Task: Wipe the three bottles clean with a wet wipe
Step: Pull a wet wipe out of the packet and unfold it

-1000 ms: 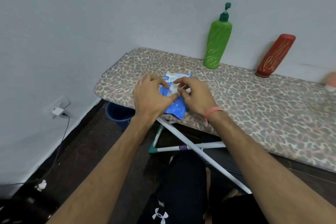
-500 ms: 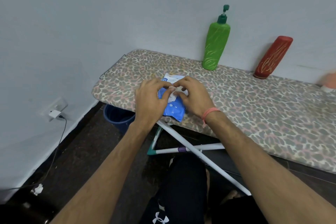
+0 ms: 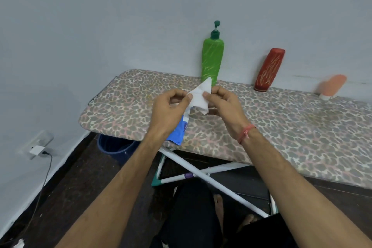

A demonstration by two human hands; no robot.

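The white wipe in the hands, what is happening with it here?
A person holds a white wipe between the left hand and the right hand, above a leopard-print ironing board. The blue wipe pack lies on the board under the left hand. A green pump bottle, a red bottle and a blurred peach bottle stand by the wall, none touched yet.

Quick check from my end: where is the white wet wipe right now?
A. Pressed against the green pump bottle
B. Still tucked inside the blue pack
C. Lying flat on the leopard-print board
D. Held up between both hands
D: the white wet wipe is pinched between the left hand and right hand, lifted above the blue wipe pack on the leopard-print ironing board.
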